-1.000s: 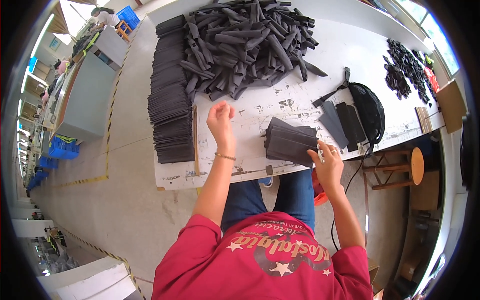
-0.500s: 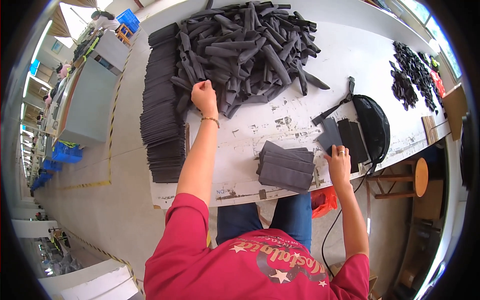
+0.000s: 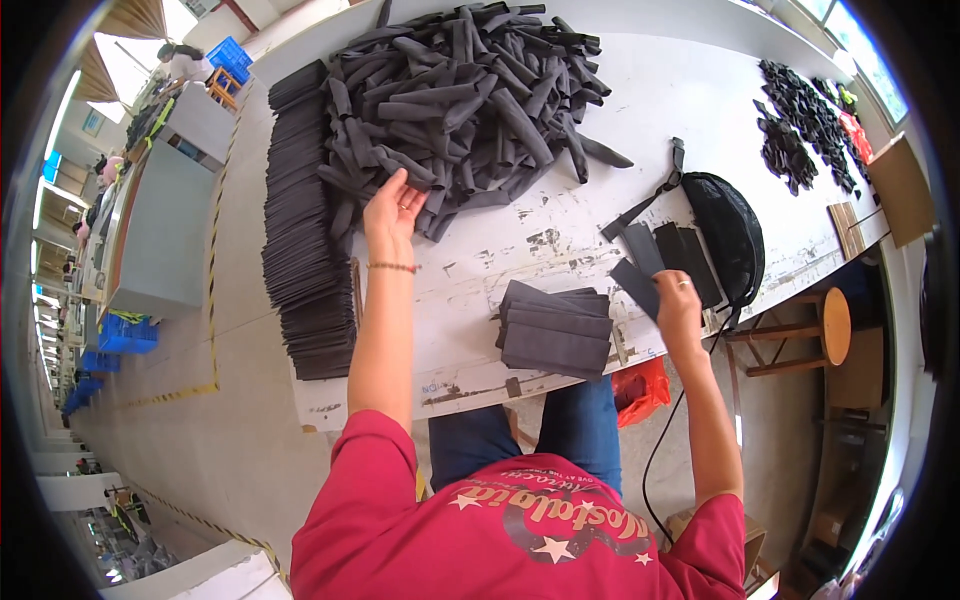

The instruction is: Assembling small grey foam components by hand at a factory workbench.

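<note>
L hand half curls at the pile, top ctr (can't tell if it grips), & R hand, right of ctr, pinches a strip low down, prob. to leave the rest free, stack near ctr prob. for easy reach.
</note>
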Demonstrator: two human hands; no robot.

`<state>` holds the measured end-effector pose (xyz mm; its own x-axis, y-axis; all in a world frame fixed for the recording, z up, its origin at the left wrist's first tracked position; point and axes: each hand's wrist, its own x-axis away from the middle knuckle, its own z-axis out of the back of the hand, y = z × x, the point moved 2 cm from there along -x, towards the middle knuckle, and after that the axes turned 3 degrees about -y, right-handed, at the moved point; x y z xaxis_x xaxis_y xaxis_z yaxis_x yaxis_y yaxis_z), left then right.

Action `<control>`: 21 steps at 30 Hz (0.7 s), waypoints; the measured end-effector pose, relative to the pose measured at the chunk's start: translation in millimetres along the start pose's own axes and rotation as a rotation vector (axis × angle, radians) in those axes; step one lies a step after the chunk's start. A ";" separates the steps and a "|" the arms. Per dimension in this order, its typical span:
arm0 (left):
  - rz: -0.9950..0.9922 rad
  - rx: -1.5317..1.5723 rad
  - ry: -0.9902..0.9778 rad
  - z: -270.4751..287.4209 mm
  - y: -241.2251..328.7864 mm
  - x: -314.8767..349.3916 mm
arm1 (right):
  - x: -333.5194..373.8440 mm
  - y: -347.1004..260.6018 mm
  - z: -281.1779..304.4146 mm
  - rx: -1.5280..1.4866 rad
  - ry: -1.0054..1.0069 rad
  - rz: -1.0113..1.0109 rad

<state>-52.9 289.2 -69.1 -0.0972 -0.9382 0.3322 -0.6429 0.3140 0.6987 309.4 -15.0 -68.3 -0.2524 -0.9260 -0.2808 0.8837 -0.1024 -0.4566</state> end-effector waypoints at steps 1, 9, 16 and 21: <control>-0.006 -0.002 0.004 2.9 -0.8 13.5 | -4.8 -13.1 12.9 -0.112 0.121 0.000; 0.178 0.198 -0.311 -3.6 -22.4 111.0 | 5.3 -126.8 33.7 -0.366 0.003 0.015; 0.241 0.221 -0.289 -24.4 -32.1 176.3 | 33.3 -183.1 35.3 -0.294 -0.040 0.331; 0.212 0.152 -0.288 -23.8 -30.4 194.5 | 42.7 -197.5 46.7 -0.450 -0.022 0.222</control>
<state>-34.2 100.7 -10.6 -0.4357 -0.8640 0.2525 -0.6890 0.5006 0.5241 142.5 -51.3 49.3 -0.0647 -0.9155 -0.3970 0.6560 0.2608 -0.7082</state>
